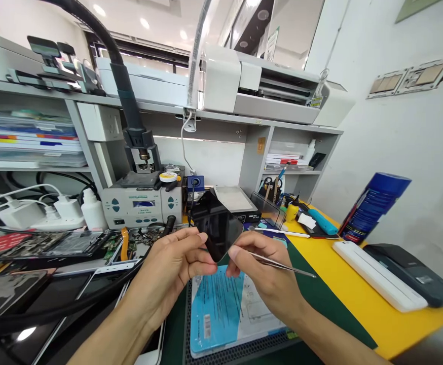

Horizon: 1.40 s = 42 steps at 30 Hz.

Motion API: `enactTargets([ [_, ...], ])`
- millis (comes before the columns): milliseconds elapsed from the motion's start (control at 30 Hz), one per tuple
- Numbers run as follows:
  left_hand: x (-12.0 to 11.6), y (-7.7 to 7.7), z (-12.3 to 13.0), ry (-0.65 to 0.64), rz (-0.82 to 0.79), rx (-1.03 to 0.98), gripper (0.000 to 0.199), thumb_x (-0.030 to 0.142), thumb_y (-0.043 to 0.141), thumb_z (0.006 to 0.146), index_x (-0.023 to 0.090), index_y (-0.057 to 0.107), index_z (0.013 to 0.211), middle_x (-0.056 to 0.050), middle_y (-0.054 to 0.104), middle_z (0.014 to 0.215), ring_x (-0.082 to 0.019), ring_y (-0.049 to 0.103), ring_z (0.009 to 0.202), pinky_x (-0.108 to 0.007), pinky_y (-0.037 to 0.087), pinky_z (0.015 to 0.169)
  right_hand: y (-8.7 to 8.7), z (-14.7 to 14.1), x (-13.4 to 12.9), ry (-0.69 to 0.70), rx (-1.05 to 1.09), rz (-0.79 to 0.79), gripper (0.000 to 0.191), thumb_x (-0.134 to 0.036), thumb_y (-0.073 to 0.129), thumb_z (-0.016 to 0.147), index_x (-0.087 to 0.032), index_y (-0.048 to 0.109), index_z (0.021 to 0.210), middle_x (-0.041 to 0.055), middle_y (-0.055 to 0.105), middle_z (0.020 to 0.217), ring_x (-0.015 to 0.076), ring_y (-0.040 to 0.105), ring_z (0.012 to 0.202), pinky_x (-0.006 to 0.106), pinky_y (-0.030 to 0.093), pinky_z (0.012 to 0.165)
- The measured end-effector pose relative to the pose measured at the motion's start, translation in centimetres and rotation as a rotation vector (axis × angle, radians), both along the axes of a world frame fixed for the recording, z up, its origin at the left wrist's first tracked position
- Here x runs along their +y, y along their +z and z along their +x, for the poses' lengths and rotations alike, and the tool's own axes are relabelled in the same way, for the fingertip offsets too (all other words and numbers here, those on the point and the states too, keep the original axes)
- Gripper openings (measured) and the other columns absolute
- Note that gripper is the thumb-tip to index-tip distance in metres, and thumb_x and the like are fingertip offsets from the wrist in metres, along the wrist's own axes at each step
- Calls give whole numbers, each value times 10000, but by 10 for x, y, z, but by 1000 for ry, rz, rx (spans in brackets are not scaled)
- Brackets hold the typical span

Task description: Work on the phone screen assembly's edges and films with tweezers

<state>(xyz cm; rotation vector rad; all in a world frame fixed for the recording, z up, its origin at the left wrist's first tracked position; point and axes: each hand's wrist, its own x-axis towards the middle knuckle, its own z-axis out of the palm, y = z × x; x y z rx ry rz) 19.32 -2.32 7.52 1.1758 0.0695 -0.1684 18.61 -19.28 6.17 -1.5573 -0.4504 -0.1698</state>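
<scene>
A glossy black phone screen [216, 225] is held up and tilted above the middle of the bench. My left hand [176, 258] is closed on its lower left edge, the thumb on the near face. With thumb and fingers, my right hand [267, 268] grips the lower right corner. A slim metal tool [282, 264], perhaps tweezers, also lies in my right hand and sticks out to the right. Below both hands lies a blue and white package [217, 314] with a barcode, on a dark perforated mat [188, 334].
On the left lie several device panels [54, 289] with a black hose [103, 289] across them. A soldering station [141, 203] stands behind. To the right, a blue spray can [373, 208] leans near a white bar-shaped device [381, 276] on the yellow surface [328, 266].
</scene>
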Motion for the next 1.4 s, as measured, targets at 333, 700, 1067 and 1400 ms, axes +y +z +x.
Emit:
enactTargets([
  [333,-4,-2,5,-6,-10,58,123,119,653,806,148,557,878,-52,658,593,-136,643,518,-261,596,574,4,-4,3,-58,76,11,146,-262,622,825,-171,615,712,2,632,575,144,610,546,253,479,542],
  [700,-2,-5,4,-23,1,59,138,133,671,801,152,553,870,-57,671,584,-142,652,510,-257,595,573,4,-3,2,-103,60,-6,190,-277,616,824,-166,640,672,10,630,559,148,617,525,257,495,540],
  [1067,-2,-6,5,-47,-34,101,56,105,665,790,119,611,785,-37,635,575,-118,628,484,-228,596,542,4,-2,4,-137,67,-22,230,-289,610,828,-167,687,649,8,651,520,153,631,485,252,481,501],
  [1400,-2,-7,8,-114,-85,182,57,68,647,789,71,686,747,-48,643,593,-109,632,475,-195,592,502,6,-6,3,-151,49,-66,317,-358,593,863,-160,702,641,20,659,508,150,629,471,250,481,507],
])
